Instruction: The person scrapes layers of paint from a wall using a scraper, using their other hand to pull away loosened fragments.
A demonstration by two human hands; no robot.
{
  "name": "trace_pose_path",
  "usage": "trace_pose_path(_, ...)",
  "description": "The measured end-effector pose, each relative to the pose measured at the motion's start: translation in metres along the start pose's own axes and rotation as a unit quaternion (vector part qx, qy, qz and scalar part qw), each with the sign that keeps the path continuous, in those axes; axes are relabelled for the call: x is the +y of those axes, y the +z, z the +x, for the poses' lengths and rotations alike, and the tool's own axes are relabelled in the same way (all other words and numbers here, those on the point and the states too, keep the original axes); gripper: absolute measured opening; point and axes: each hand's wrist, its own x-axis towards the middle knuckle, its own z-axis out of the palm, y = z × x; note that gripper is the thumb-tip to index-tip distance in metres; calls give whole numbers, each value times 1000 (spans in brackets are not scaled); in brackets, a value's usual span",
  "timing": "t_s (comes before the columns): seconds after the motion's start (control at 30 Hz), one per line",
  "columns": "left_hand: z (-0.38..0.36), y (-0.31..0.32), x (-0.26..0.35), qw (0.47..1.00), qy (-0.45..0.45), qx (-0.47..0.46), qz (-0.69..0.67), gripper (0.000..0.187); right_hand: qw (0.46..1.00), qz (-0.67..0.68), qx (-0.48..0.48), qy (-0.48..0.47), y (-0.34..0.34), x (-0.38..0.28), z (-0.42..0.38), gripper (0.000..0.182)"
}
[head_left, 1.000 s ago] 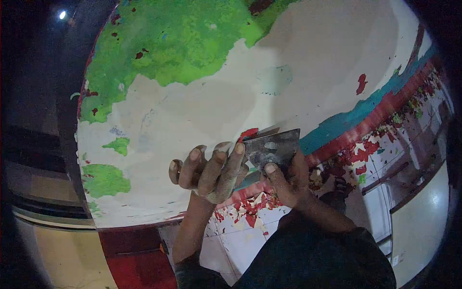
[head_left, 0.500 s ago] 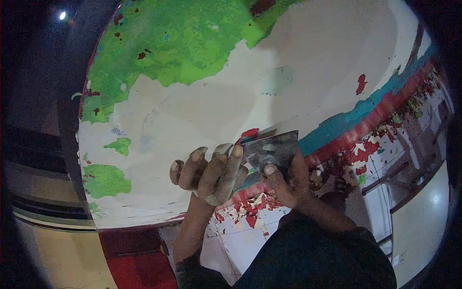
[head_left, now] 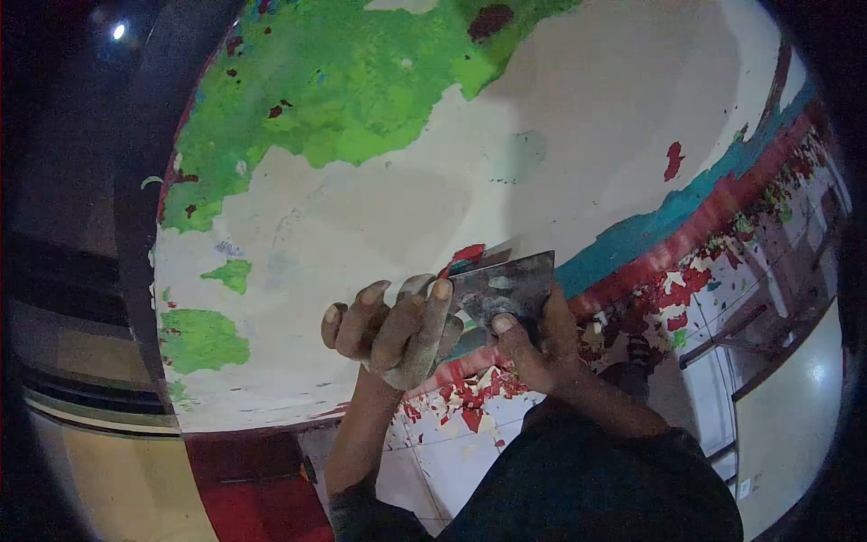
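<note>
My right hand (head_left: 542, 348) grips a dark metal scraper (head_left: 506, 294), its thumb pressed on the dusty face of the blade. My left hand (head_left: 393, 330) is at the blade's left end, fingers curled and whitish with dust, one fingertip against the blade's corner; its thumb is mostly hidden. A red paint flake (head_left: 468, 253) shows at the scraper's upper left edge. Behind both hands is a wall (head_left: 361, 217) with a bare whitish surface and patches of green paint (head_left: 361, 99).
Teal (head_left: 623, 239) and red bands (head_left: 668, 248) run along the wall's lower edge. Red and white paint chips (head_left: 470, 397) litter the tiled floor (head_left: 424, 461). A dark red panel (head_left: 257, 488) stands at lower left, and a pale board (head_left: 786, 406) at right.
The view has shifted slightly, so the wall's left part appears a little further right and lower. The scraper has tilted slightly; both hands keep nearly the same pose on it.
</note>
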Motion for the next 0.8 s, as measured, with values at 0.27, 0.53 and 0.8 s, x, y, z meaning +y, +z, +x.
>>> trace_pose_path(0.27, -2, 3, -1, 999, -6, 37, -4, 16, 999, 35, 8, -28, 3, 1, 0, 34)
trace_pose_path(0.53, -6, 0, -4, 996, -15, 73, -48, 17, 999, -12, 0, -51, 3, 5, -2, 31)
trace_pose_path(0.8, -5, -13, -6, 978, 58, -80, -181, 18, 977, -202, -67, -18, -39, 4, -19, 28)
